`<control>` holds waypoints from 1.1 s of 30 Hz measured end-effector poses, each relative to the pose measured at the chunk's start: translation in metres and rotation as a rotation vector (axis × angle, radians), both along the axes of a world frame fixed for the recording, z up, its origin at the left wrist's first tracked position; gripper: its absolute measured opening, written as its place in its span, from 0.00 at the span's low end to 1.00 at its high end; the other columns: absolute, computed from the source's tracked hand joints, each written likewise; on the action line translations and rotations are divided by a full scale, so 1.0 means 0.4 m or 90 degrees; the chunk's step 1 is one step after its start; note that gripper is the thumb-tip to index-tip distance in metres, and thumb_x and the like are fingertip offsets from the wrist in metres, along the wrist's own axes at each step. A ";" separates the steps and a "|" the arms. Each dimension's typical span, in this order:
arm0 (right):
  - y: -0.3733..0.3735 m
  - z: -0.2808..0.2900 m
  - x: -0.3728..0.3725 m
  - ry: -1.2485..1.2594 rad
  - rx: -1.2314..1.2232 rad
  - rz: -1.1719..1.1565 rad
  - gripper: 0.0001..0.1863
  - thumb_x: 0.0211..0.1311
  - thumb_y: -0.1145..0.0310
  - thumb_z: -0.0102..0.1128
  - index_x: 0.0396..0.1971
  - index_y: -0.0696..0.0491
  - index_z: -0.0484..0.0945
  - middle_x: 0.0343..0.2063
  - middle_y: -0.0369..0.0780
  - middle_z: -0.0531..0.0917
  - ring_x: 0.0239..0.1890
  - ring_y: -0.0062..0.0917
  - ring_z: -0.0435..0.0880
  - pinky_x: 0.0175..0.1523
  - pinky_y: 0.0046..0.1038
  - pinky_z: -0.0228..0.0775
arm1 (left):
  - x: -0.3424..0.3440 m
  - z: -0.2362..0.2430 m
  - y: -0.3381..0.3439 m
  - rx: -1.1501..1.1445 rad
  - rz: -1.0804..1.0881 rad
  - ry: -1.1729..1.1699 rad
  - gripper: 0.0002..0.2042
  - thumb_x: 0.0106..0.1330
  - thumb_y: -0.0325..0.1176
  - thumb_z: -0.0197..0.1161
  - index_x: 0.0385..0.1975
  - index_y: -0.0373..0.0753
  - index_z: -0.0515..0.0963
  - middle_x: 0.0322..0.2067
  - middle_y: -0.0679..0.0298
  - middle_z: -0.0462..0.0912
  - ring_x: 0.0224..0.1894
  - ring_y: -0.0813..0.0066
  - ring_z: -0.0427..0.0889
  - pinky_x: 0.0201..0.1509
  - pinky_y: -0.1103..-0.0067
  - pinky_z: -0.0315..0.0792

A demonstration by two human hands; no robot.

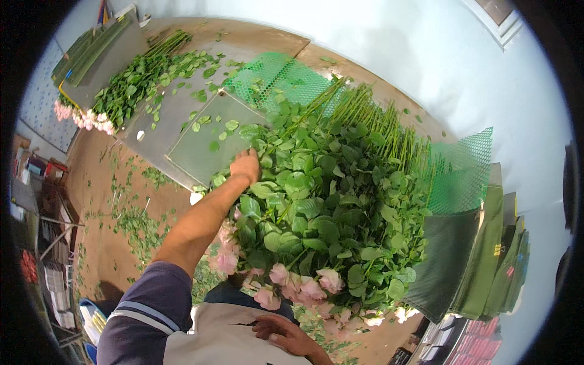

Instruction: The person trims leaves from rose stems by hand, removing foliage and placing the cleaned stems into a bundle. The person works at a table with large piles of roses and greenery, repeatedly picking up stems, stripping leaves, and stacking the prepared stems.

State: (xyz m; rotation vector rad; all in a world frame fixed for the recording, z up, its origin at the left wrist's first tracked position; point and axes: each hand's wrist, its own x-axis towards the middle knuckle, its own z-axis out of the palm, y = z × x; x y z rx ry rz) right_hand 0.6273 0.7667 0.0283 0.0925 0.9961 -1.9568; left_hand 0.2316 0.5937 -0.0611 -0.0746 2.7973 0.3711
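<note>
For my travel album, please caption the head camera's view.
Left hand at the edge of a heap of pink roses on a table; right hand before the shirt.

"Where's the left hand (244,165)?"
"Well out ahead of the torso (222,340), arm (196,226) stretched nearly straight, fingertips hidden."
"And the right hand (285,334)?"
"Close in front of the torso, fingers loosely bent, thumb apart, pointing leftward."

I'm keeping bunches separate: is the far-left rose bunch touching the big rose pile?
Apart: the head view shows grey tabletop between the far-left bunch and the big pile.
</note>
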 end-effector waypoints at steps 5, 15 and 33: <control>-0.089 0.015 -0.030 0.006 0.027 -0.092 0.29 0.65 0.68 0.53 0.63 0.57 0.57 0.54 0.45 0.72 0.55 0.30 0.72 0.62 0.33 0.61 | -0.080 -0.033 -0.064 0.132 -0.083 -0.054 0.26 0.54 0.28 0.59 0.56 0.34 0.64 0.50 0.44 0.74 0.49 0.54 0.77 0.54 0.64 0.71; -0.523 0.055 -0.225 0.040 0.132 -0.159 0.33 0.64 0.60 0.54 0.64 0.58 0.56 0.53 0.46 0.73 0.57 0.30 0.70 0.64 0.33 0.59 | -0.226 0.094 -0.557 0.769 0.016 -0.316 0.17 0.61 0.31 0.58 0.50 0.36 0.75 0.42 0.64 0.80 0.42 0.73 0.77 0.44 0.76 0.72; -0.933 0.007 -0.611 0.029 0.202 -0.287 0.22 0.66 0.69 0.51 0.58 0.59 0.64 0.47 0.46 0.77 0.48 0.31 0.78 0.54 0.32 0.71 | -0.473 -0.027 -0.899 0.088 -0.058 -0.004 0.26 0.59 0.34 0.60 0.56 0.35 0.61 0.51 0.42 0.68 0.46 0.41 0.76 0.48 0.57 0.72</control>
